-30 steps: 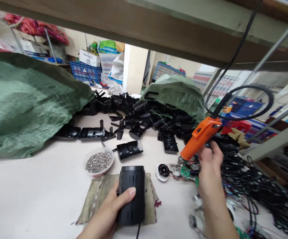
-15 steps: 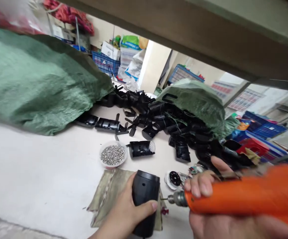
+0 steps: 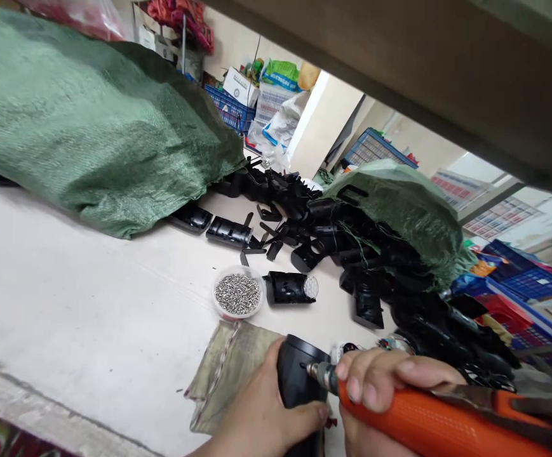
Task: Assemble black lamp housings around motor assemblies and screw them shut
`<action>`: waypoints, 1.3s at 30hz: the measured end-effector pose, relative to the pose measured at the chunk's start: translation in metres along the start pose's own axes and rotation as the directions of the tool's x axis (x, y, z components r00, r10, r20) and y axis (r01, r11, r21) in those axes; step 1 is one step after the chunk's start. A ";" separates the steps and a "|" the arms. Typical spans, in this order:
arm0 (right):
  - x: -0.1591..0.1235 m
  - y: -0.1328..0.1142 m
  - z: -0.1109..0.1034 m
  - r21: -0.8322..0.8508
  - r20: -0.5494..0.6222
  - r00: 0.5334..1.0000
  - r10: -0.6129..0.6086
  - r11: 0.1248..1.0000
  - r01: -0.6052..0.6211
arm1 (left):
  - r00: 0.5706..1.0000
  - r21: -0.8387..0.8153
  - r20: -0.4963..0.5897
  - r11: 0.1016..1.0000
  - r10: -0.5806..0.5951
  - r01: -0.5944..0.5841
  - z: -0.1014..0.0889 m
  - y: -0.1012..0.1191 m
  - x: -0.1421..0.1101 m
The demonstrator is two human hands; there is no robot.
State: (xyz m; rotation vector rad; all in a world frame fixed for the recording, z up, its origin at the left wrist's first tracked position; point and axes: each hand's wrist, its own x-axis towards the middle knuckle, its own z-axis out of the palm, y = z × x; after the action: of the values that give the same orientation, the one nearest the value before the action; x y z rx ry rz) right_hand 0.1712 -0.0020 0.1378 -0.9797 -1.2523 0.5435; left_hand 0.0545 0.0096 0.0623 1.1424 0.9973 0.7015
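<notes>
Two hands work near the desk edge in the head view. The left hand has its fingers clamped around a black plastic case on a worn cloth. The right hand has its fingers clamped on an orange electric screwdriver, with its metal tip on the case. If the tip slips, it could poke the left fingers.

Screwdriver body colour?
Orange with black trim on the screwdriver, best seen in the head view.

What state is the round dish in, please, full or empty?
Full: the clear plastic dish holds a heap of small metal screws.
</notes>
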 end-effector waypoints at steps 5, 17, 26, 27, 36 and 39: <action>-0.003 0.018 0.014 0.189 -0.016 0.998 -0.055 0.980 0.057 | 1.000 -0.061 -0.009 0.998 0.008 -0.009 -0.002 -0.003 0.005; -0.001 0.001 -0.019 0.006 -0.207 0.974 -0.087 0.996 0.091 | 0.997 -0.172 0.070 0.984 -0.043 0.054 -0.006 -0.011 0.010; -0.007 0.025 -0.013 0.100 -0.414 0.910 -0.042 0.991 0.091 | 0.999 -0.119 0.044 0.993 -0.012 0.018 -0.002 -0.014 0.015; -0.006 0.026 -0.012 0.097 -0.403 0.915 -0.039 0.992 0.085 | 0.999 -0.110 0.038 0.994 -0.010 0.014 -0.002 -0.015 0.015; 0.001 0.041 -0.013 0.194 -0.324 0.944 -0.058 0.973 0.126 | 0.999 -0.083 0.028 0.996 -0.040 0.042 -0.003 -0.010 0.013; -0.005 0.032 -0.016 0.151 -0.393 0.918 -0.041 0.983 0.108 | 0.999 -0.117 0.007 0.992 -0.041 0.041 -0.002 -0.008 0.012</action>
State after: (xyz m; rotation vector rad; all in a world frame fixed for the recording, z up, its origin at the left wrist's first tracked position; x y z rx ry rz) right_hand 0.1903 0.0055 0.1077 -0.8414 -0.8669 0.3653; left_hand 0.0576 0.0184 0.0506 1.0184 0.9609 0.7152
